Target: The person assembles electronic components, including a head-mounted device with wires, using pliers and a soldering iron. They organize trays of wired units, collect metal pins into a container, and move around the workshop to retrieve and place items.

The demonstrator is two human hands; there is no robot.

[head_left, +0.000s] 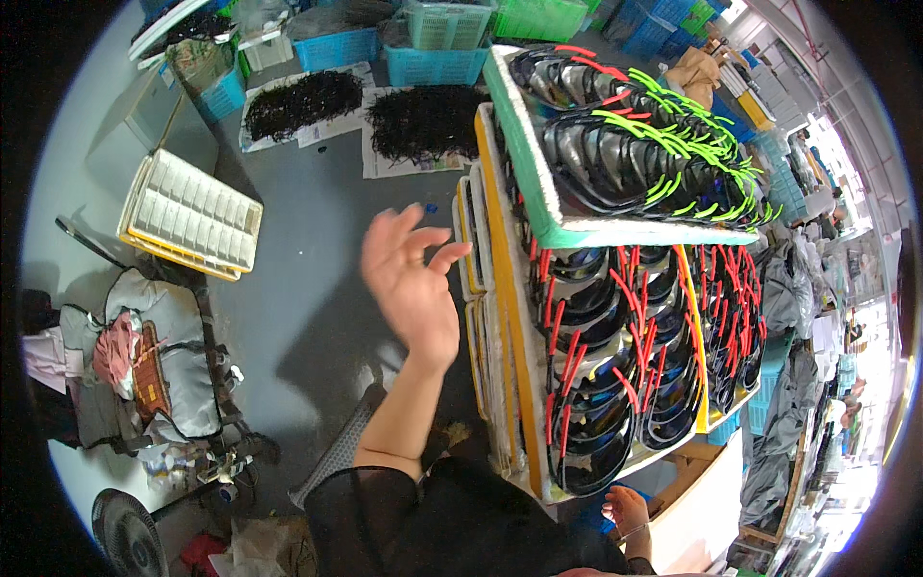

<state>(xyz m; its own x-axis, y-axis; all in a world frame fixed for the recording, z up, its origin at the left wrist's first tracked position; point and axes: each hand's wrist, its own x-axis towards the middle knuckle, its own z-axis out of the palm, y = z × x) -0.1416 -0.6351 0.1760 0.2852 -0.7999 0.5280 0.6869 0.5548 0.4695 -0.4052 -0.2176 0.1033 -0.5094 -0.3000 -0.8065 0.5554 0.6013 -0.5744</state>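
Note:
My left hand [413,279] is raised over the floor, left of the stacked trays, with its fingers apart and nothing in them; it is slightly blurred. Low on the right, my right hand [625,510] has loosely bent fingers and no visible object in them, close below the trays' near edge. A foam tray with a green side [532,183] rests on top of the stack, filled with dark glasses with bright green temple tips [673,139]. Under it, yellow-edged trays [520,356] hold rows of dark glasses with red temple tips [596,385].
A compartmented white tray [187,213] lies at the left, near a grey chair [187,375] with cloths. Dark heaps [423,123] lie on paper across the floor, before blue crates [437,65]. A black fan [128,534] stands near left; a cardboard box [707,510] is near right.

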